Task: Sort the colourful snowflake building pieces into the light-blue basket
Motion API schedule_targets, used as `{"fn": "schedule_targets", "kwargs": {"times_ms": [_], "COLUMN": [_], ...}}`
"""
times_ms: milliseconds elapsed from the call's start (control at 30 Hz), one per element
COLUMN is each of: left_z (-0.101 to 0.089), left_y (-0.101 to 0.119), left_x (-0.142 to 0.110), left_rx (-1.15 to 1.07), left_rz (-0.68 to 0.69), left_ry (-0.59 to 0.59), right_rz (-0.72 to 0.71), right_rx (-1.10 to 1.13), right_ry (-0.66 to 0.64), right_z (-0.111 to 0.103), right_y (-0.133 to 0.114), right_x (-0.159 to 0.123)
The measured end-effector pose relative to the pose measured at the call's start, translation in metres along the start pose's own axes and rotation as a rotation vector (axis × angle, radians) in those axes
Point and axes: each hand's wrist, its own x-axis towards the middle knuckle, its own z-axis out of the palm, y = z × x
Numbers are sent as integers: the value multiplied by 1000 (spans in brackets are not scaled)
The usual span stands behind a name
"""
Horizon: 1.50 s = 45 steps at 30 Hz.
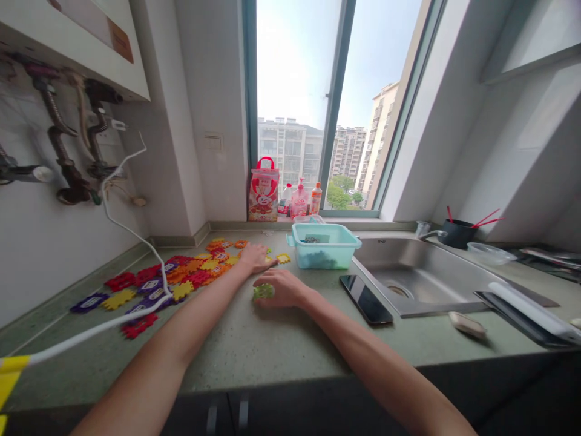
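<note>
My right hand (285, 287) is closed around a light green toothed plastic building piece (263, 291), low over the counter. Farther forward, my left hand (255, 257) reaches down at the right end of a spread of toothed pieces, its fingers stretched out. Beside its fingertips lie a yellow frame-shaped piece (283, 258) and a small bit of green. To the left spread many flat pieces, among them a red piece (120, 281), a purple piece (89, 302) and a yellow piece (183, 291). A teal plastic tub (324, 257) with dark contents stands right of my hands.
A white cable (113, 322) crosses the pieces on the left. On the right are a black phone (365, 299), a steel sink (422, 272) and a bar of soap (467, 325). Bottles (299, 200) and a red-and-pink bag (264, 194) stand on the windowsill.
</note>
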Motion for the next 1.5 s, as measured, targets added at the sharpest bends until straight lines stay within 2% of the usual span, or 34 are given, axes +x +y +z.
{"fn": "schedule_targets", "kwargs": {"times_ms": [133, 233, 367, 467, 533, 633, 767, 933, 1167, 1300, 1400, 1500], "left_z": [-5, -11, -22, -29, -31, -31, -25, -14, -7, -5, -6, -7], "left_y": [1, -1, -8, -13, -15, -17, -23, -33, -38, -40, -42, -45], "left_x": [-22, -53, -101, -125, -133, -133, -126, -121, -116, -116, -118, -119], "left_rx": [15, -19, -143, -284, -359, -429, -585, -780, -682, -598, -552, -532], "left_rz": [1, 94, 281, 331, 346, 391, 413, 339, 303, 240, 223, 214], "left_ry": [42, 112, 192, 211, 179, 137, 183, 181, 171, 137, 121, 106], "right_rz": [108, 207, 303, 307, 284, 266, 285, 290, 205, 141, 23, 31], "right_rx": [43, 89, 152, 170, 180, 200, 203, 87, -32, -114, -178, -290], "right_ry": [150, 203, 238, 233, 220, 230, 278, 141, 70, 59, 171, 449], "right_z": [-9, -12, -9, -2, 4, 14, 25, 31, 26, 14, -10, -45], "right_y": [18, 34, 47, 51, 52, 51, 39, 25, 23, 20, 21, 35], "right_x": [-9, -15, -18, -18, -17, -14, -3, 4, 0, -1, -5, -15]}}
